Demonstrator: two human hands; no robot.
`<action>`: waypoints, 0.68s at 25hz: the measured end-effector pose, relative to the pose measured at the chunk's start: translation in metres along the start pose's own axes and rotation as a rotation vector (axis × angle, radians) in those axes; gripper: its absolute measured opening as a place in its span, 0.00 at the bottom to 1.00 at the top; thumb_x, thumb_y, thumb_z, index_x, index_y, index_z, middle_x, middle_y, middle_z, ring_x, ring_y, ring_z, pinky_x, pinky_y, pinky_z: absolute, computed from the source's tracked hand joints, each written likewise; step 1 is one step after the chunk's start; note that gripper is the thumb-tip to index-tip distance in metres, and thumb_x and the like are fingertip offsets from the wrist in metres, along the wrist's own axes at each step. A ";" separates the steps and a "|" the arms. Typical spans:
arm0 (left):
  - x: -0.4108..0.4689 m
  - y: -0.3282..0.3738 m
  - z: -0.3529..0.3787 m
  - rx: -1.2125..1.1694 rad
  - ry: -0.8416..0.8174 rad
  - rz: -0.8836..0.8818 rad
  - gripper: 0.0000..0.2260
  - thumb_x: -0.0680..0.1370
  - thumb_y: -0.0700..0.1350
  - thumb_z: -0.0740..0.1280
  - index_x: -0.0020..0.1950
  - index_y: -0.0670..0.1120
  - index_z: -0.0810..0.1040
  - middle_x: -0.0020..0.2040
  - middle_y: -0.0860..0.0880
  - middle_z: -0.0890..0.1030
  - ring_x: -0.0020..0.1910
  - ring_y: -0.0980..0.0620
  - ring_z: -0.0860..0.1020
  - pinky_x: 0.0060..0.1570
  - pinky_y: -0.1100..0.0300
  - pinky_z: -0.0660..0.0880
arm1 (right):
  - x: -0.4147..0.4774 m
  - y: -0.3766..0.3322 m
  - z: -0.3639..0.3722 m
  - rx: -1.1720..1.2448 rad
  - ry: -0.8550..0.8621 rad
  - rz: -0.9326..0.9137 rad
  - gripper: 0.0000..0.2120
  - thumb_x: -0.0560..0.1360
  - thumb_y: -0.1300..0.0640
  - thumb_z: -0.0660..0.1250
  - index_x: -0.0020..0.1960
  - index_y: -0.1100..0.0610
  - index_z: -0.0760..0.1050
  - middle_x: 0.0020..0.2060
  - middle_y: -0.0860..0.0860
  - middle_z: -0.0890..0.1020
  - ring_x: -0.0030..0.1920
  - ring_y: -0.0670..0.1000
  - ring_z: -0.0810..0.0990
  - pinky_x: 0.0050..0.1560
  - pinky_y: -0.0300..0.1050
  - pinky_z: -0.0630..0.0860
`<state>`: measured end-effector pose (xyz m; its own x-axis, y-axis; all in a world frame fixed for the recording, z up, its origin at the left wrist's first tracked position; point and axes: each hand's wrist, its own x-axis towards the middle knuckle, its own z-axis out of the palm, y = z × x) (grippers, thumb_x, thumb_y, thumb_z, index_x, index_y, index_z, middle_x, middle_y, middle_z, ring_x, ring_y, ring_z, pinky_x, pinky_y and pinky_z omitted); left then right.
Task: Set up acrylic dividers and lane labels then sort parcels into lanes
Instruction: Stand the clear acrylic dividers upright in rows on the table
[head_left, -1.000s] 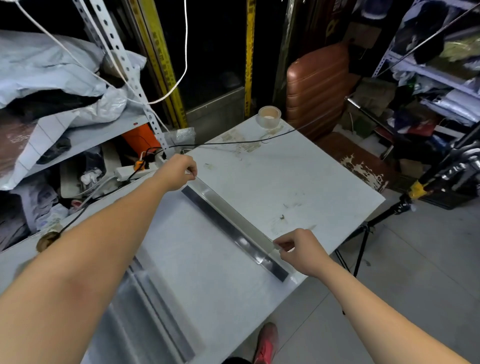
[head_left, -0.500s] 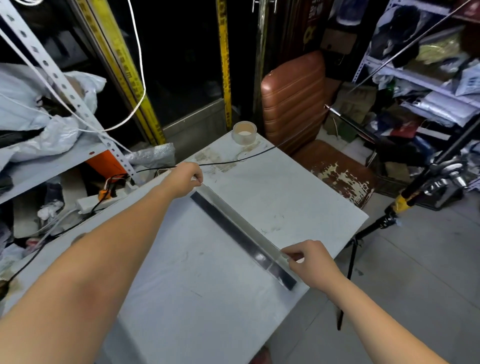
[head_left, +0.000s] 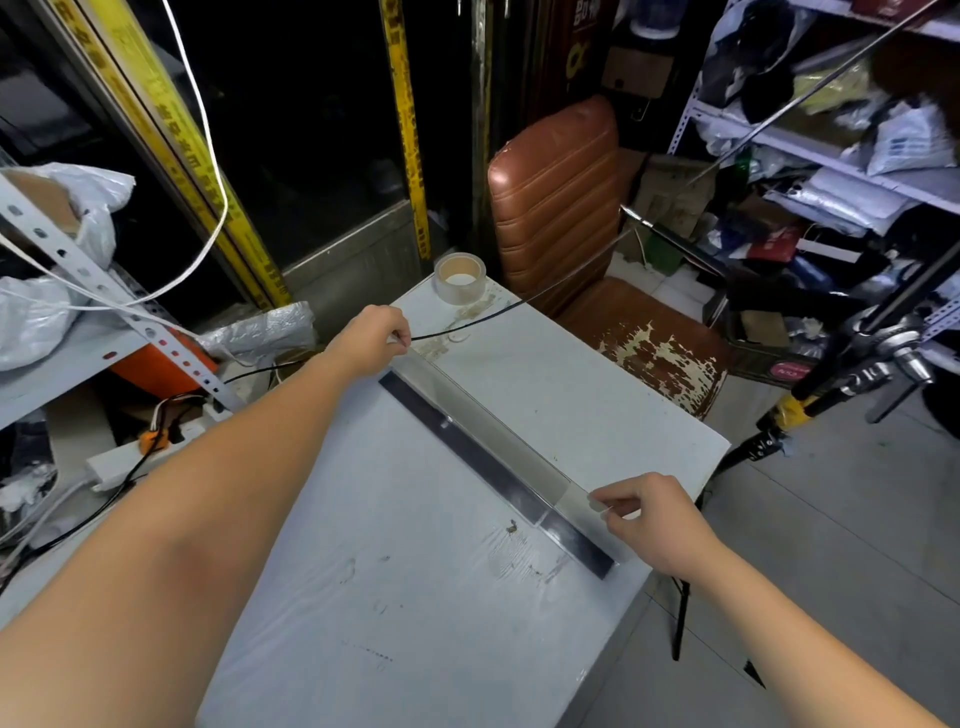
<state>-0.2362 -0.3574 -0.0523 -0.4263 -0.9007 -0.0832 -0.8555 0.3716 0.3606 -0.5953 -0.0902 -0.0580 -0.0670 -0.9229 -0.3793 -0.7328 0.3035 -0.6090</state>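
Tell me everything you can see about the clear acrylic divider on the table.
The acrylic divider is a long, narrow, transparent strip with a dark band along its lower edge. It stands on its long edge, running diagonally across the white table. The left hand pinches its far end, the right hand its near end.

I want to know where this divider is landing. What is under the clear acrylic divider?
The acrylic divider, held at its ends by the left hand and right hand, stands along a dark strip on the white table. The hands cover whatever lies beneath its ends.
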 end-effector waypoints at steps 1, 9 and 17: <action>0.005 -0.001 0.001 0.003 0.000 0.000 0.05 0.76 0.36 0.73 0.47 0.45 0.83 0.47 0.50 0.80 0.47 0.50 0.78 0.51 0.53 0.79 | 0.001 0.003 -0.001 0.008 0.011 0.010 0.13 0.77 0.65 0.69 0.58 0.54 0.86 0.51 0.42 0.86 0.49 0.36 0.82 0.42 0.23 0.74; 0.039 0.004 -0.001 0.007 0.015 0.001 0.06 0.76 0.36 0.73 0.47 0.47 0.82 0.49 0.50 0.79 0.48 0.50 0.77 0.52 0.53 0.79 | 0.010 0.009 -0.007 0.012 0.030 0.027 0.13 0.78 0.63 0.69 0.59 0.52 0.85 0.52 0.42 0.86 0.49 0.36 0.82 0.44 0.24 0.74; 0.046 0.005 0.002 0.014 0.023 0.001 0.05 0.77 0.39 0.74 0.51 0.46 0.82 0.51 0.50 0.79 0.50 0.49 0.77 0.52 0.55 0.78 | 0.014 0.014 -0.007 0.020 0.063 0.043 0.13 0.78 0.63 0.70 0.60 0.53 0.85 0.51 0.43 0.85 0.49 0.38 0.83 0.41 0.23 0.74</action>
<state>-0.2606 -0.3963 -0.0565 -0.4205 -0.9053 -0.0611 -0.8591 0.3755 0.3477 -0.6107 -0.1001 -0.0671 -0.1415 -0.9217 -0.3613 -0.7145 0.3477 -0.6072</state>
